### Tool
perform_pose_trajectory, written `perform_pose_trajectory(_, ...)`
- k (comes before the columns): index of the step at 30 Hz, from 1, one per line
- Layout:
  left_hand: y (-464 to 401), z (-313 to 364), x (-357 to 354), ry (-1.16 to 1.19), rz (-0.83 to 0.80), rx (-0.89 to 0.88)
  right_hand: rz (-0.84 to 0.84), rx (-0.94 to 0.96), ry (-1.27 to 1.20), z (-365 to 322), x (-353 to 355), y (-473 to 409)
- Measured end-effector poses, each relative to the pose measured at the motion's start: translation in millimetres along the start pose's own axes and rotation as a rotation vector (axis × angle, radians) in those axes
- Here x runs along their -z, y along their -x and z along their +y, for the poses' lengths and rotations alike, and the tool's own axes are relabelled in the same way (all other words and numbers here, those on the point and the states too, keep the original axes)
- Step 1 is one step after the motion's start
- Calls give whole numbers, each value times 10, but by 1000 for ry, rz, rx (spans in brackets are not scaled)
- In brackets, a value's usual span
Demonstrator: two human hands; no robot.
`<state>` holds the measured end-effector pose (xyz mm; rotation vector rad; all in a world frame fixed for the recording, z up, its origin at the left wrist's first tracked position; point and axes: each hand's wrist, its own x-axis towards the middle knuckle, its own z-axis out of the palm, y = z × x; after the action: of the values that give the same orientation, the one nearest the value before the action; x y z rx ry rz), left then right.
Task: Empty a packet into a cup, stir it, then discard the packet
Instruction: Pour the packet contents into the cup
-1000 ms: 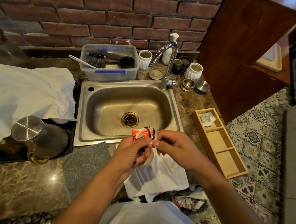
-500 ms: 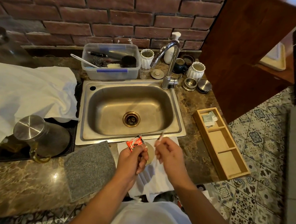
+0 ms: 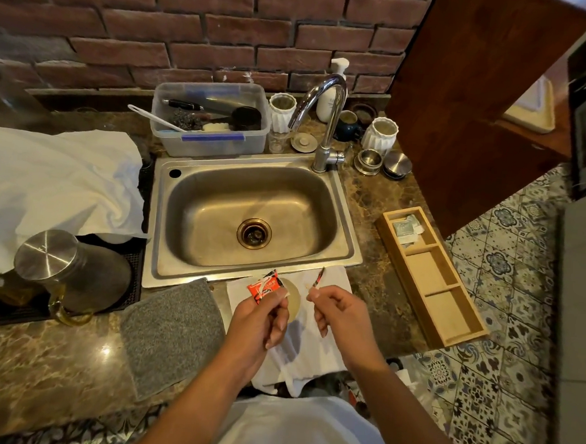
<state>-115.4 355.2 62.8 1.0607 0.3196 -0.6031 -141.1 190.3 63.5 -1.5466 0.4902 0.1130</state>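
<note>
Packet torn open, one piece pinched in each of your hands, above the cup.

Your left hand (image 3: 261,317) pinches the red-orange packet (image 3: 263,286) between thumb and fingers, its top tilted away from you. Your right hand (image 3: 339,312) pinches the thin torn-off strip (image 3: 317,279), held upright and apart from the packet. Both hover just above the cup (image 3: 293,302), which stands on the white cloth (image 3: 315,340) at the front edge of the sink (image 3: 346,249), between the grey mat (image 3: 171,331) and the wooden tray (image 3: 463,330).
</note>
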Motion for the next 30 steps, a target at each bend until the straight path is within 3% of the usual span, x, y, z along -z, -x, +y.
perform_pose_trajectory(14, -225, 30, -140, -140, 31, -47, 371, -425, 90, 760, 1291, -581)
perform_pose_trajectory(23, -223, -90, -353, 51, 54, -21, 373, -548, 208, 1100, 1672, -960)
perform_pose_trajectory(30, -221, -242, -513, 24, 68, -20, 362, -561, 284, 1135, 1723, -1019)
